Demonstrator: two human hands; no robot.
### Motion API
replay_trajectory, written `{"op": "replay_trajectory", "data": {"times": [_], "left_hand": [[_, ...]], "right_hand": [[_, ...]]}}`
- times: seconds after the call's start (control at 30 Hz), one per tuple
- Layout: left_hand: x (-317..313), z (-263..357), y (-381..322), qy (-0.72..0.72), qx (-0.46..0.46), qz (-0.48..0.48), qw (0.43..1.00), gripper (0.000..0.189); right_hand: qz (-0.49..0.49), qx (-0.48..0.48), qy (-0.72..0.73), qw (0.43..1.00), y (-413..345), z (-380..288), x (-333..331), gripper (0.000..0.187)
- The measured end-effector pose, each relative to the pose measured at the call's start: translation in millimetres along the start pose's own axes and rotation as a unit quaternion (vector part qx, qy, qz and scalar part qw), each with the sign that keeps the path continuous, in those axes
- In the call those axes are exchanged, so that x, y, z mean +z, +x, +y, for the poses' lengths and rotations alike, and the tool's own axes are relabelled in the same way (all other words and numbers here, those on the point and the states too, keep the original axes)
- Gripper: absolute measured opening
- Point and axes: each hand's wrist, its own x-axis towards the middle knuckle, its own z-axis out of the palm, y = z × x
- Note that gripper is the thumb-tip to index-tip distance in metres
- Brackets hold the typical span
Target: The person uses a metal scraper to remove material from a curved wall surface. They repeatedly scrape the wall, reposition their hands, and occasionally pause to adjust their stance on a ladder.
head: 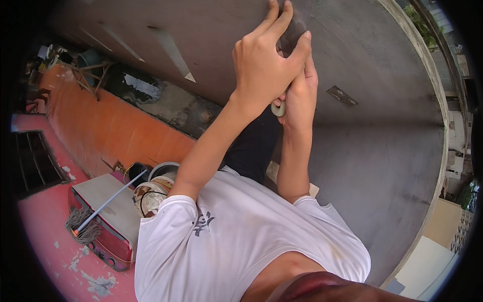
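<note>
My right hand (303,90) is wrapped around the handle of a flat-bladed hand tool, possibly a putty knife. The pale handle end (278,109) with a hole in it shows below the fingers. Its dark, flat blade (292,36) points away from me, against or close to a grey wall (358,49). Over the blade and upper handle lies my left hand (260,64), thumb at one side and two fingers stretched along the other. The wrapped fingers of the right hand are partly hidden behind the left. Whether the blade edge touches the wall is hard to tell.
Narrow slots (171,53) and a small dark patch (342,96) mark the wall. On the left are an orange floor (147,124), a wet trough (141,87), and a mop (109,204) across an old washing machine (109,200). Buckets (151,196) stand by my left arm.
</note>
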Motion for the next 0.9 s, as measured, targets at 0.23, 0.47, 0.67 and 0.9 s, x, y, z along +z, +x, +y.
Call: {"op": "replay_trajectory", "data": {"times": [0.23,0.47,0.67,0.9], "left_hand": [[-0.8,-6.3,-6.1,-0.027,-0.026,-0.018,0.999,0.056],[-15.2,-15.3,19.1,-0.05,-0.016,0.038,0.998,0.055],[-10.2,-12.9,-1.5,-0.062,-0.048,-0.008,0.997,0.058],[-29.1,-8.0,22.7,-0.036,-0.078,0.025,0.996,0.06]], "right_hand": [[0.044,-0.014,-0.088,0.995,-5.6,3.6,1.7,0.034],[-0.027,-0.018,-0.112,0.993,20.2,-0.1,19.0,0.038],[0.024,-0.012,-0.107,0.994,-4.1,1.1,19.0,0.035],[-0.027,-0.012,-0.124,0.992,18.9,-2.4,36.9,0.033]]}}
